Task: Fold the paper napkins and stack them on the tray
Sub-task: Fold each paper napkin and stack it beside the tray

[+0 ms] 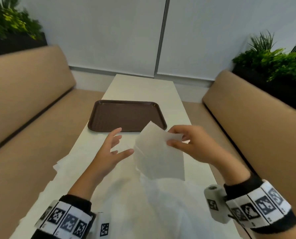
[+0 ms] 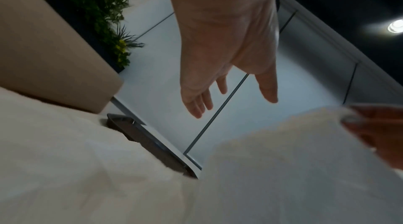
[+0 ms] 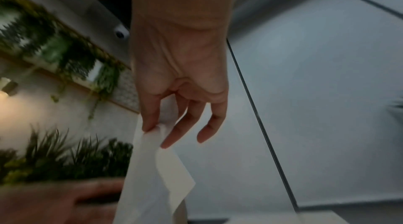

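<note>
Head view: the right hand [image 1: 190, 144] pinches a white paper napkin [image 1: 158, 154] by its upper right edge between thumb and forefinger, holding it in the air above the pale surface [image 1: 143, 87]. The napkin hangs at about 4 o'clock from the brown tray [image 1: 126, 118], its top corner overlapping the tray's near right corner in the picture. The left hand [image 1: 112, 149] floats at 9 o'clock from the napkin, fingers spread and holding nothing, just short of its left edge. More white napkins [image 1: 61, 165] lie loose along the surface's near left edge. Tan benches [image 1: 28, 94] flank both long sides; the surface beyond the tray is bare to the wall.

Left wrist view: the left hand [image 2: 224, 52] shows straight, parted fingers; the napkin [image 2: 294, 167] fills the lower right, and a strip of tray [image 2: 148, 141] shows.

Right wrist view: the right hand [image 3: 181, 81] grips the napkin [image 3: 152, 176] at thumb and forefinger; the blurred shape at 7 o'clock is probably the left hand.
</note>
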A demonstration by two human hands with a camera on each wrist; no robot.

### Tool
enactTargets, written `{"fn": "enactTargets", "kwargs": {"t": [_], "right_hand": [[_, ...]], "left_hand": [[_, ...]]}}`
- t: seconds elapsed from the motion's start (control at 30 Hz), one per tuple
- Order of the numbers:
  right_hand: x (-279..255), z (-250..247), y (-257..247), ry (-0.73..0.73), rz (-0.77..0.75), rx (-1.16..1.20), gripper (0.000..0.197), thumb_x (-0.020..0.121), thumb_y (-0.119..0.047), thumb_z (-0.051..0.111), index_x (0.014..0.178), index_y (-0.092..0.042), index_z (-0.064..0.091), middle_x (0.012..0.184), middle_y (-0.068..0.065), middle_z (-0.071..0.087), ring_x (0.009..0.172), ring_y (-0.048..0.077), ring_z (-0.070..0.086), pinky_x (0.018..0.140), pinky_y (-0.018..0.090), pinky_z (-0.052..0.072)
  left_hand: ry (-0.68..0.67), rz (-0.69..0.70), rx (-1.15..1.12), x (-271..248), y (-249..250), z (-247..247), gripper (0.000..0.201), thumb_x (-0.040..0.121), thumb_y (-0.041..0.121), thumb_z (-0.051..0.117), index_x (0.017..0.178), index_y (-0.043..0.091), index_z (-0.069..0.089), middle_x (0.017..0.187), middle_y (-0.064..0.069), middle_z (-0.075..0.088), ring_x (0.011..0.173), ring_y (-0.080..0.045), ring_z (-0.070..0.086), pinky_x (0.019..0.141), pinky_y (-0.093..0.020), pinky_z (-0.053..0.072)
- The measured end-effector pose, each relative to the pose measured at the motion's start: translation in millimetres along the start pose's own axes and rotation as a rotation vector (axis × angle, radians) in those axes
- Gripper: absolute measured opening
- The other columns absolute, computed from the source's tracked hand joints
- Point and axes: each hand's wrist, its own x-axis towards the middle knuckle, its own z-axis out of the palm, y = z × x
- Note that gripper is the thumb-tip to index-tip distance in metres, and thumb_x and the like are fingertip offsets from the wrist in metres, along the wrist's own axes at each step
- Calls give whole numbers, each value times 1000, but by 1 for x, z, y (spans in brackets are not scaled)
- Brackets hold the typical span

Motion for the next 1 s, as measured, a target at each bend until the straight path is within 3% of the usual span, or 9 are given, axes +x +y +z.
{"fn": "enactTargets", "kwargs": {"t": [0.1, 0.17, 0.23, 0.33, 0.43, 0.53, 0.67, 0.83, 1.0], "right_hand": [[-13, -31, -34, -19, -58, 159, 10, 88, -16, 66, 97, -18, 68, 92, -3, 71, 84, 13, 68, 80, 29, 56], [-20, -46, -47, -17, -67, 326, 17, 86, -14, 67, 103, -12, 64, 95, 1, 70, 85, 16, 68, 77, 28, 56], [-25, -56, -48, 50, -54, 435, 24, 83, -16, 66, 106, -11, 61, 95, 2, 68, 86, 16, 66, 77, 28, 56], [-32, -58, -40, 213, 26, 469, 25, 86, -17, 66, 110, -12, 61, 100, 10, 69, 86, 22, 67, 78, 35, 55], [-45, -45, -27, 299, 127, 658, 36, 84, -24, 67, 115, -10, 60, 104, 7, 72, 95, 23, 69, 78, 31, 57], [-64, -21, -10, 166, 173, 761, 76, 61, -37, 87, 125, -12, 53, 118, 7, 67, 107, 24, 66, 86, 37, 56], [-80, 4, -7, 260, 198, 797, 45, 69, -9, 76, 111, -9, 63, 108, 9, 72, 99, 24, 69, 80, 30, 57], [-89, 13, -7, 342, 131, 782, 25, 82, -16, 64, 105, -7, 68, 97, 12, 73, 88, 23, 69, 75, 31, 55], [-93, 22, -4, 418, 102, 784, 20, 92, -5, 52, 93, -11, 72, 85, 9, 71, 76, 14, 65, 65, 23, 52]], "left_hand": [[-172, -56, -141, 1, 4, 3, 116, 43, 65, 82, 139, 53, 18, 146, 6, 37, 137, -13, 30, 104, -37, 27], [-357, -63, -276, 2, 5, 5, 134, 30, 67, 85, 140, 52, 11, 139, 4, 50, 132, -11, 40, 106, -36, 25], [-506, -63, -399, 0, 11, 10, 132, 34, 59, 89, 143, 37, 18, 129, -1, 61, 122, -15, 54, 103, -36, 36], [-621, -56, -492, -10, 22, 16, 98, 44, 41, 92, 129, 14, 52, 123, -10, 65, 108, -24, 64, 78, -32, 55], [-571, -89, -533, -19, 30, 20, 66, 50, 28, 92, 108, 7, 69, 115, -15, 68, 100, -25, 68, 73, -30, 57], [-435, -88, -566, -23, 35, 17, 38, 68, 14, 75, 105, 4, 69, 111, -15, 70, 94, -24, 70, 75, -31, 59], [-348, -35, -483, -30, 39, 6, 43, 68, 15, 73, 109, 5, 67, 108, -12, 71, 97, -24, 70, 75, -31, 58], [-343, 104, -340, -36, 38, -14, 63, 44, 42, 91, 99, 15, 75, 106, -6, 73, 98, -20, 70, 72, -22, 55], [-337, 216, -159, -43, 39, -29, 25, 76, 18, 73, 96, 33, 74, 105, 3, 73, 102, -12, 67, 86, -29, 54]]}}
